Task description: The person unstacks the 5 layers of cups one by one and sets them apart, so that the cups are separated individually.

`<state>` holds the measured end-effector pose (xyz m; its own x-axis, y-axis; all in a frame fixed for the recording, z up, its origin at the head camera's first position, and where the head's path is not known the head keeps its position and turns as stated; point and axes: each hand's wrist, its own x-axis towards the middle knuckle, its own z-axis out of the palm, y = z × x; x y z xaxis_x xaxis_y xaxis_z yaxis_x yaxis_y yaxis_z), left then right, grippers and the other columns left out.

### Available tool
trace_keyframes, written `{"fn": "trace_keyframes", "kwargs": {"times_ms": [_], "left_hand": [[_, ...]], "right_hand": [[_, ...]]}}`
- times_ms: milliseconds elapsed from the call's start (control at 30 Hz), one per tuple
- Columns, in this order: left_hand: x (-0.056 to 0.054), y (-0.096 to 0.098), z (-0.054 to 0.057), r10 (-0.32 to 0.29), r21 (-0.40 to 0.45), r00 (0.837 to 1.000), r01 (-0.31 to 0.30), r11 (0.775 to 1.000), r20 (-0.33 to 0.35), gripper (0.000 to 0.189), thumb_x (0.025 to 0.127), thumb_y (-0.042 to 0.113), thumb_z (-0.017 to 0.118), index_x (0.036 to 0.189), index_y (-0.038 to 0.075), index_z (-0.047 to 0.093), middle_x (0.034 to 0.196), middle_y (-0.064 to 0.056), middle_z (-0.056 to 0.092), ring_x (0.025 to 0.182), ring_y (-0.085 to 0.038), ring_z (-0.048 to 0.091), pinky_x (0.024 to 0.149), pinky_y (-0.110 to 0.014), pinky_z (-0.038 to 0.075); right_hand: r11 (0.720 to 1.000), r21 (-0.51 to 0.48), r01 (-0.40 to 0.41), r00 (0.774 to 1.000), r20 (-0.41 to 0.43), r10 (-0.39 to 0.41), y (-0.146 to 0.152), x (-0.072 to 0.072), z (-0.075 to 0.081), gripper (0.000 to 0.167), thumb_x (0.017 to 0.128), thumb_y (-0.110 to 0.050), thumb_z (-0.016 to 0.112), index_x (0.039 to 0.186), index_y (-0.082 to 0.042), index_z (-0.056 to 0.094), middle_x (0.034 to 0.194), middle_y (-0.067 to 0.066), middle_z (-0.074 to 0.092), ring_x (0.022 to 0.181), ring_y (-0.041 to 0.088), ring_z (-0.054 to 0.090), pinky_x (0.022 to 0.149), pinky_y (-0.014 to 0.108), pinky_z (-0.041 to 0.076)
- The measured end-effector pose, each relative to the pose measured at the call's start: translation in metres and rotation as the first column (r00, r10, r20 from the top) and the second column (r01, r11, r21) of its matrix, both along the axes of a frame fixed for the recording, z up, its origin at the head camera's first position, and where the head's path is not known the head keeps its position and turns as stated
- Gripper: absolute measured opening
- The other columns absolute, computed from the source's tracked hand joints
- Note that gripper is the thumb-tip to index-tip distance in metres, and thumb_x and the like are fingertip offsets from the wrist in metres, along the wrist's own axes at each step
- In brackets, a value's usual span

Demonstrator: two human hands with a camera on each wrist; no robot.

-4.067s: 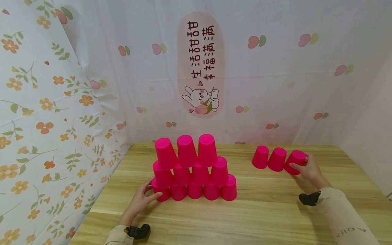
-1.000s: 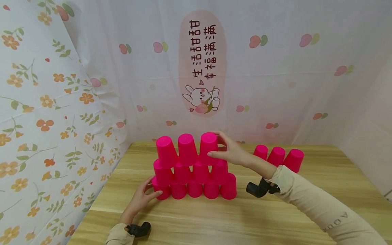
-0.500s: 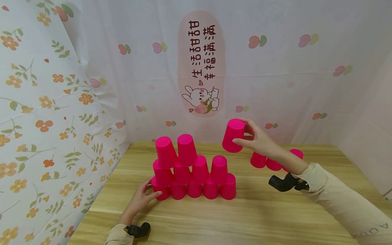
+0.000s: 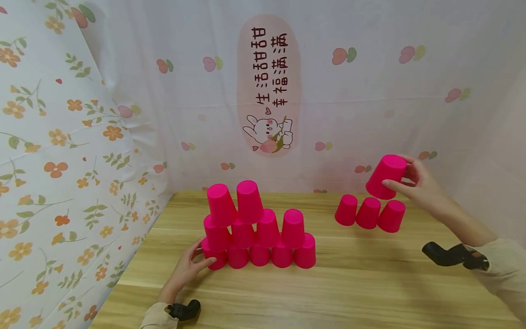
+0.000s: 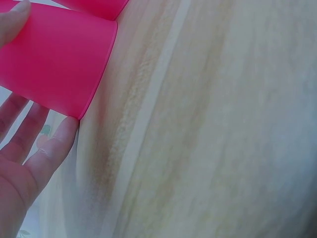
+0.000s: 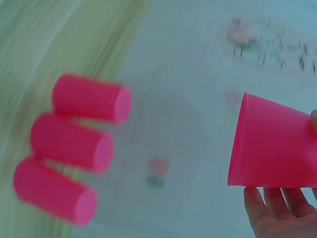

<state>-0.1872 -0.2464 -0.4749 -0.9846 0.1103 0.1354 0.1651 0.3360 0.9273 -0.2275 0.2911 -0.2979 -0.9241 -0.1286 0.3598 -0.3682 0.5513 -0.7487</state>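
Note:
My right hand (image 4: pixel 423 187) holds an upside-down pink cup (image 4: pixel 386 177) in the air, thumb in front and fingers behind, slightly tilted. Just below it, three pink cups (image 4: pixel 368 213) stand upside down in a row on the table, also visible in the right wrist view. My left hand (image 4: pixel 186 270) has thumb and fingers around the leftmost bottom cup (image 5: pixel 54 59) of a tiered stack (image 4: pixel 260 235). That stack has two cups on its top tier, at the left, and several in each of the two tiers below.
The wooden table (image 4: pixel 328 292) runs back to a white printed curtain (image 4: pixel 361 123). Another flowered cloth (image 4: pixel 61 192) hangs along the left side. A black wrist device (image 4: pixel 452 256) sits on the right wrist, and a similar device (image 4: pixel 185 310) on the left.
My right hand left the row's rightmost cup, gripped the stack's top right cup, lifted it off and carried it right, above the row of three. My left hand stayed put.

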Motion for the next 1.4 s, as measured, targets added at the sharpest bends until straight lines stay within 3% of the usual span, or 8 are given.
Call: {"fn": "trace_keyframes", "kwargs": {"times_ms": [233, 400, 533, 733, 933, 1100, 1167, 1400], "left_hand": [[0.000, 0.001, 0.000, -0.009, 0.003, 1.000, 0.009, 1.000, 0.003, 0.060, 0.076, 0.008, 0.069, 0.129, 0.003, 0.042, 0.120, -0.017, 0.049, 0.107, -0.037, 0.047, 0.082, -0.041, 0.045], [0.005, 0.005, 0.009, -0.025, 0.006, 0.999, 0.025, 1.000, -0.023, 0.058, 0.076, 0.002, 0.067, 0.128, -0.002, 0.041, 0.117, -0.019, 0.049, 0.105, -0.040, 0.047, 0.079, -0.034, 0.047], [0.007, 0.007, 0.015, -0.037, 0.019, 0.998, 0.038, 0.999, -0.043, 0.057, 0.076, -0.002, 0.066, 0.126, -0.005, 0.041, 0.115, -0.021, 0.049, 0.104, -0.044, 0.047, 0.076, -0.030, 0.047], [0.001, 0.001, 0.002, -0.014, 0.010, 1.000, 0.014, 1.000, -0.019, 0.058, 0.076, 0.004, 0.068, 0.128, 0.002, 0.043, 0.118, -0.016, 0.049, 0.106, -0.038, 0.047, 0.078, -0.027, 0.046], [0.000, -0.001, -0.001, -0.007, 0.003, 1.000, 0.007, 1.000, -0.014, 0.059, 0.075, 0.007, 0.069, 0.128, 0.003, 0.043, 0.118, -0.016, 0.049, 0.107, -0.038, 0.047, 0.078, -0.028, 0.046], [0.002, 0.000, 0.001, -0.005, 0.000, 1.000, 0.005, 1.000, -0.018, 0.059, 0.075, 0.006, 0.069, 0.128, 0.003, 0.043, 0.117, -0.016, 0.049, 0.106, -0.038, 0.048, 0.079, -0.029, 0.046], [0.001, 0.001, 0.001, -0.006, -0.001, 1.000, 0.006, 1.000, -0.015, 0.060, 0.075, 0.007, 0.069, 0.128, 0.004, 0.043, 0.117, -0.016, 0.049, 0.106, -0.038, 0.048, 0.079, -0.029, 0.046], [0.000, 0.001, -0.001, -0.013, -0.005, 1.000, 0.013, 1.000, -0.019, 0.060, 0.075, 0.006, 0.069, 0.128, 0.003, 0.043, 0.116, -0.017, 0.049, 0.105, -0.039, 0.048, 0.077, -0.027, 0.047]], "right_hand": [[0.991, 0.006, 0.137, 0.991, -0.008, -0.136, 0.051, 0.001, -0.017, 0.062, 0.084, -0.012, 0.060, 0.134, -0.010, 0.023, 0.102, -0.020, 0.037, 0.085, -0.009, 0.040, 0.061, 0.006, 0.041], [0.980, 0.029, 0.196, 0.980, 0.002, -0.197, 0.079, 0.001, -0.036, 0.065, 0.084, -0.012, 0.061, 0.134, 0.000, 0.021, 0.099, -0.022, 0.035, 0.081, -0.013, 0.036, 0.059, 0.004, 0.040], [0.972, 0.065, 0.227, 0.973, 0.037, -0.230, 0.096, -0.001, -0.055, 0.068, 0.084, -0.016, 0.061, 0.130, 0.010, 0.018, 0.098, -0.015, 0.036, 0.078, -0.017, 0.034, 0.057, 0.004, 0.040], [0.966, 0.053, 0.251, 0.963, 0.090, -0.255, 0.110, -0.003, -0.090, 0.069, 0.084, -0.017, 0.061, 0.124, 0.016, 0.015, 0.099, 0.005, 0.041, 0.075, -0.018, 0.034, 0.057, 0.003, 0.039], [0.963, -0.089, 0.255, 0.966, 0.073, -0.249, 0.129, -0.015, -0.140, 0.045, 0.081, -0.013, 0.064, 0.112, -0.021, 0.033, 0.088, -0.023, 0.045, 0.074, -0.016, 0.044, 0.059, 0.005, 0.042], [0.940, -0.021, 0.339, 0.935, 0.116, -0.335, 0.123, -0.017, -0.165, 0.065, 0.082, -0.020, 0.063, 0.126, 0.003, 0.020, 0.106, 0.020, 0.047, 0.076, -0.018, 0.032, 0.058, 0.004, 0.037], [0.934, 0.011, 0.358, 0.923, 0.148, -0.356, 0.110, -0.007, -0.160, 0.072, 0.084, -0.019, 0.060, 0.126, 0.015, 0.012, 0.112, 0.037, 0.037, 0.075, -0.017, 0.028, 0.057, 0.004, 0.034], [0.920, 0.004, 0.393, 0.905, 0.177, -0.387, 0.102, -0.004, -0.169, 0.070, 0.086, -0.020, 0.057, 0.127, 0.015, 0.012, 0.116, 0.038, 0.035, 0.079, -0.009, 0.035, 0.057, 0.003, 0.033]]}}
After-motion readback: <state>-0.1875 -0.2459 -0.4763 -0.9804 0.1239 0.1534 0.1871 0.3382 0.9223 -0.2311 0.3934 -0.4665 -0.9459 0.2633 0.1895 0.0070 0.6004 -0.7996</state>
